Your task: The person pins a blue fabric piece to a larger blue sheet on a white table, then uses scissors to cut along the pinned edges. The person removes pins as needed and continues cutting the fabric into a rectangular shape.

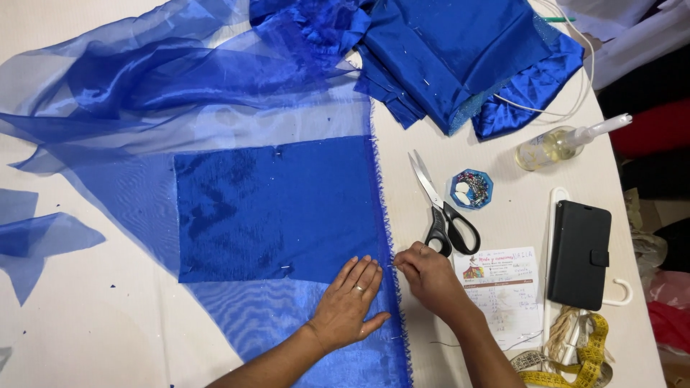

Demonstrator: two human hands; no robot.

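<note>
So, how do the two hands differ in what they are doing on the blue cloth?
The left hand lies flat, fingers spread, pressing on the sheer blue cloth just below the darker blue panel. The right hand is curled, its fingers pinched at the cloth's frayed edge, seemingly on a pin too small to make out. The left hand wears a ring; none shows on the right. Both are bare and close together.

Black-handled scissors (442,208) are laid on the white bench (108,338), blades shut, tips pointing away. Just beside them a small blue pin box (472,189) is seen. A clear spray bottle (559,144) lies on its side further back. A black phone wallet (579,253) rests on a white hanger (557,215). A yellow tape measure (586,359) is coiled near the bench edge, beside a printed paper slip (503,291). Folded blue satin (460,57) is piled at the far side.
</note>
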